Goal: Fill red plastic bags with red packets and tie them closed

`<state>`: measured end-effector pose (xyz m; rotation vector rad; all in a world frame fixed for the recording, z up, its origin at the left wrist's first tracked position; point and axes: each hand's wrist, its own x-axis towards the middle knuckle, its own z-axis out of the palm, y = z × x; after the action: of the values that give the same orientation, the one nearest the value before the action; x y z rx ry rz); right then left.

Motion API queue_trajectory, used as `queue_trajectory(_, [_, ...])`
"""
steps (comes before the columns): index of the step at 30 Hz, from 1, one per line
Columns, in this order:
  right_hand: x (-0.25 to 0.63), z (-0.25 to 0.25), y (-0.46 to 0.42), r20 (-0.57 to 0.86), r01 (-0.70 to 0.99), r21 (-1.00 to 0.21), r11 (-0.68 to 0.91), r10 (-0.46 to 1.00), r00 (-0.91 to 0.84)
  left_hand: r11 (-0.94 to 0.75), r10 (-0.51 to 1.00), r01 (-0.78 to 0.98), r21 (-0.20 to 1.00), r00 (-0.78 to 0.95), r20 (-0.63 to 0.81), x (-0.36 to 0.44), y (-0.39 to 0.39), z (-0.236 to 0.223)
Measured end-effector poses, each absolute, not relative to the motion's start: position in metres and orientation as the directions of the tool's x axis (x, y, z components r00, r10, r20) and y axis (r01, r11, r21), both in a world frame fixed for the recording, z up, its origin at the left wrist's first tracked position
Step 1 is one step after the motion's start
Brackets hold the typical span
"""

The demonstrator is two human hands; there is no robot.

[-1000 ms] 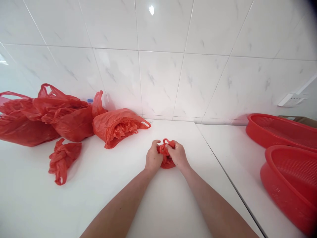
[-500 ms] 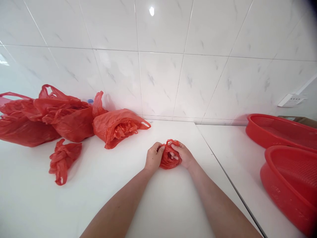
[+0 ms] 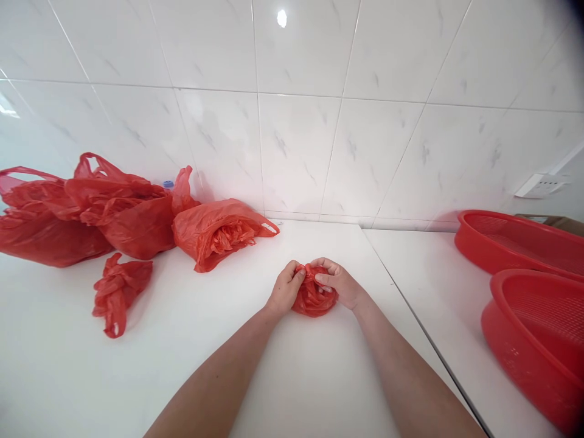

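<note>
Between my two hands a red plastic bag [image 3: 314,302] lies bunched into a round bundle on the white table. My left hand [image 3: 286,287] pinches its upper left part between thumb and fingers. On the upper right, my right hand [image 3: 336,281] grips the gathered plastic, its thumb and fingertips bent round it. The top of the bag is drawn together between the hands, and the fingertips partly hide it. What is inside the bag, if anything, cannot be seen.
A knotted red bag [image 3: 119,289] lies to the left. Behind it, several full red bags [image 3: 137,222] line the tiled wall [image 3: 296,152], with a blue cap [image 3: 168,184] among them. Red plastic baskets [image 3: 511,340] stand at right, past a table seam [image 3: 420,322]. A wall socket [image 3: 541,185] sits above.
The open hole in the middle of the bag has closed up, and its top is now gathered between my fingers. Both hands stay in nearly the same place. The view has shifted slightly.
</note>
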<state>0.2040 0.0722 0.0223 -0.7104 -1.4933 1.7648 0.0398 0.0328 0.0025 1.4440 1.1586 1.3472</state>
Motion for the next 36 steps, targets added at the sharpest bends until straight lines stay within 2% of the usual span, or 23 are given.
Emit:
queue_trajectory(6, [0.2, 0.022, 0.073, 0.032, 0.066, -0.995, 0.071, 0.881, -0.472, -0.271, 0.949, 0.108, 0.957, -0.134, 0.284, 0.042, 0.034, 0.001])
queue_trajectory(10, [0.191, 0.016, 0.074, 0.146, 0.267, -0.94, 0.213, 0.957, -0.25, -0.339, 0.917, 0.265, 0.903, -0.123, 0.381, 0.045, 0.032, 0.002])
queue_trajectory(13, [0.188, 0.014, 0.074, 0.186, 0.326, -0.917, 0.232, 0.968, -0.166, -0.419, 0.875, 0.431, 0.799, -0.043, 0.482, 0.045, 0.031, 0.002])
queue_trajectory(17, [0.191, 0.013, 0.075, 0.201, 0.199, -0.95, 0.242, 0.958, -0.205, -0.529, 0.788, 0.595, 0.605, 0.08, 0.61, 0.045, 0.034, 0.001])
queue_trajectory(19, [0.194, 0.013, 0.076, 0.159, 0.1, -0.977, 0.19, 0.953, -0.259, -0.553, 0.76, 0.632, 0.543, 0.115, 0.64, 0.044, 0.035, 0.001])
queue_trajectory(22, [0.199, 0.015, 0.078, 0.081, -0.054, -0.996, 0.067, 0.939, -0.333, -0.558, 0.745, 0.662, 0.501, 0.133, 0.654, 0.043, 0.036, 0.0])
queue_trajectory(26, [0.204, 0.019, 0.079, 0.07, -0.244, -0.97, -0.022, 0.93, -0.361, -0.537, 0.746, 0.689, 0.487, 0.118, 0.655, 0.039, 0.037, -0.001])
queue_trajectory(31, [0.211, 0.016, 0.086, 0.002, -0.367, -0.927, -0.078, 0.977, -0.213, -0.526, 0.735, 0.707, 0.472, 0.099, 0.671, 0.037, 0.04, -0.002])
queue_trajectory(36, [0.228, 0.005, 0.101, 0.001, -0.394, -0.919, -0.011, 0.999, -0.032, -0.517, 0.707, 0.723, 0.458, 0.059, 0.705, 0.028, 0.044, -0.004])
